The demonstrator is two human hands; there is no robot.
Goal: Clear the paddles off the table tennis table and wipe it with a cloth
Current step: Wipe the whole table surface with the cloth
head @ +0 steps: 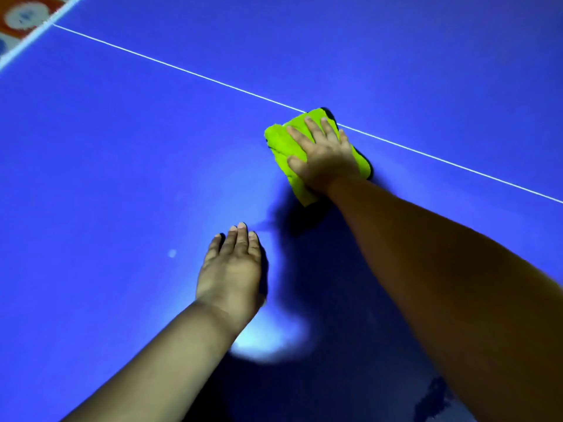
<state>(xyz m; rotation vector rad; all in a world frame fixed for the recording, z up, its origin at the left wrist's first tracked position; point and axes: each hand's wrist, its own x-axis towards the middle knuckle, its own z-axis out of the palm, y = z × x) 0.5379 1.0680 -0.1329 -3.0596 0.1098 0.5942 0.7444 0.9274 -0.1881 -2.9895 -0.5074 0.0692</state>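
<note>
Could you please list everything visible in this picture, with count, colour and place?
table tennis table: one, blue, fills nearly the whole view
centre line: one, white, thin, runs from upper left to right edge
cloth: one, bright green with dark trim, flat on the table, far corner over the line
pale spot: one, whitish, on the table left of the left hand
floor: one patch, orange and white pattern, top-left corner
left hand: one, flat on the bare table
right hand: one, pressing flat on the cloth
</note>
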